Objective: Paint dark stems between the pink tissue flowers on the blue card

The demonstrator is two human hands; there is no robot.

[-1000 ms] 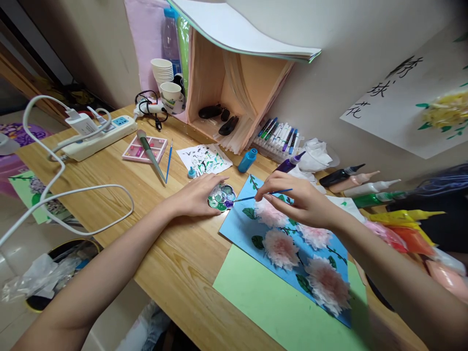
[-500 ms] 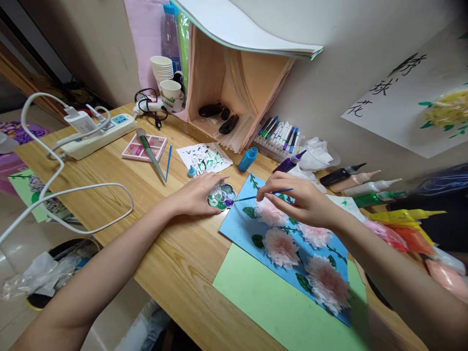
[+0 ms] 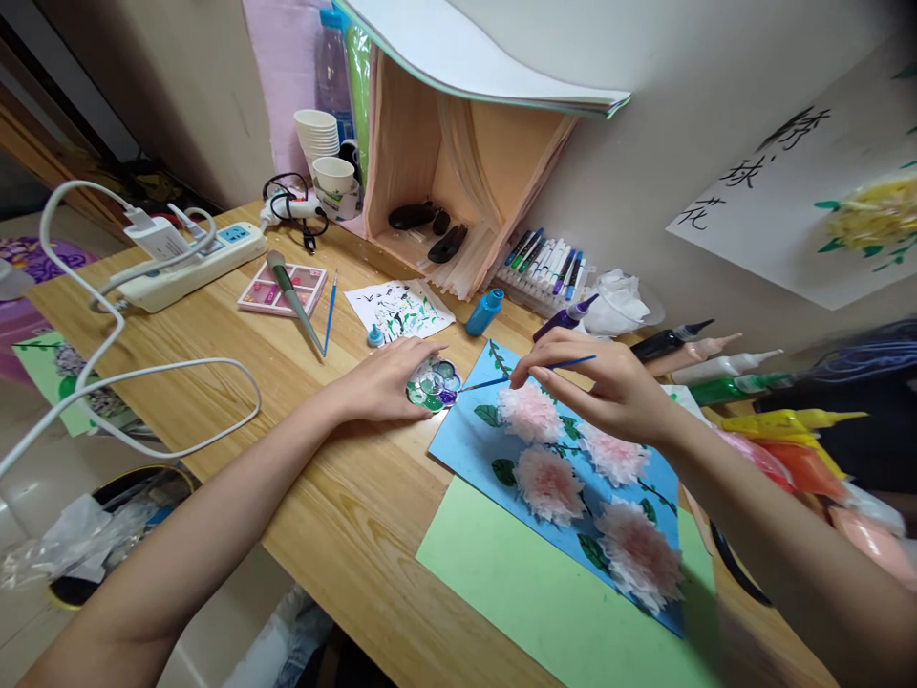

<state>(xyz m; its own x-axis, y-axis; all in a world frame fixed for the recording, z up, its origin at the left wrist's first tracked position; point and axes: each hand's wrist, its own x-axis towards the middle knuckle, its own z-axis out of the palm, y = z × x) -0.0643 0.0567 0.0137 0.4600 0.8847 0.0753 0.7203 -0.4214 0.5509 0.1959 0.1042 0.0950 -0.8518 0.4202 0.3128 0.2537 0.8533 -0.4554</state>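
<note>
My left hand (image 3: 385, 380) is closed around the left edge of a small round paint palette (image 3: 437, 379) on the table, its wells smeared with green, white and purple. My right hand (image 3: 584, 377) pinches a thin blue paintbrush (image 3: 488, 382), whose tip meets the purple paint at the palette's right side. Beneath the right hand lies a blue sheet (image 3: 465, 441) bearing several pink ruffled paper flowers (image 3: 550, 485) and painted green leaves. A light green sheet (image 3: 494, 583) sticks out from under the blue one.
An uncapped blue paint bottle (image 3: 485, 312) stands behind the palette, near a paint-stained paper (image 3: 398, 311). A second brush (image 3: 330, 313) and a pink palette box (image 3: 282, 290) lie to the left. A power strip (image 3: 193, 268) trails white cables. Several paint bottles (image 3: 741, 388) line the right side.
My right hand has shifted slightly up and right, and the brush lies at a flatter angle with its tip still at the purple paint. My left hand stays on the palette.
</note>
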